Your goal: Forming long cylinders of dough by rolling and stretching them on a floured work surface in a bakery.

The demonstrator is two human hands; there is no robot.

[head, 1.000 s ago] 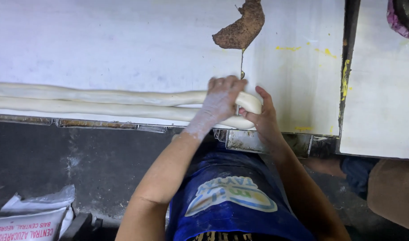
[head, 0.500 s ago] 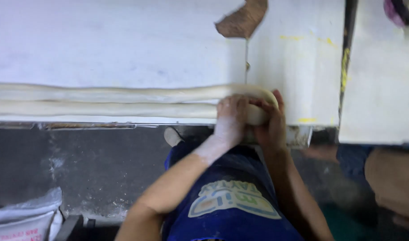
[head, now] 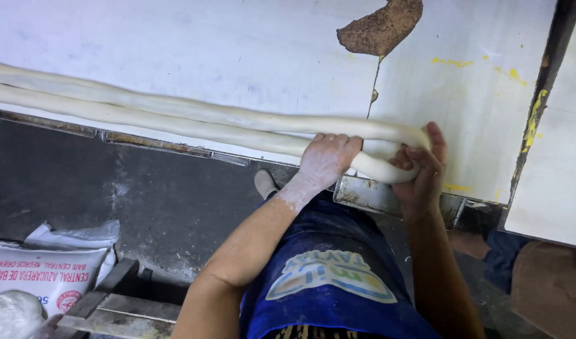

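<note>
Where dough rope [head: 194, 122] bends, brown patch [head: 381, 28] beyond.

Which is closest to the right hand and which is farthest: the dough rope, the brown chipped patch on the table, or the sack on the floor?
1. Dough rope: the right hand grips its looped end at the table edge.
2. Brown chipped patch: up the table, beyond the hand.
3. Sack: far off on the floor, at the lower left corner.

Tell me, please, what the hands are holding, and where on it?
Both hands, left and right, hold the long dough rope at its folded end.
</note>
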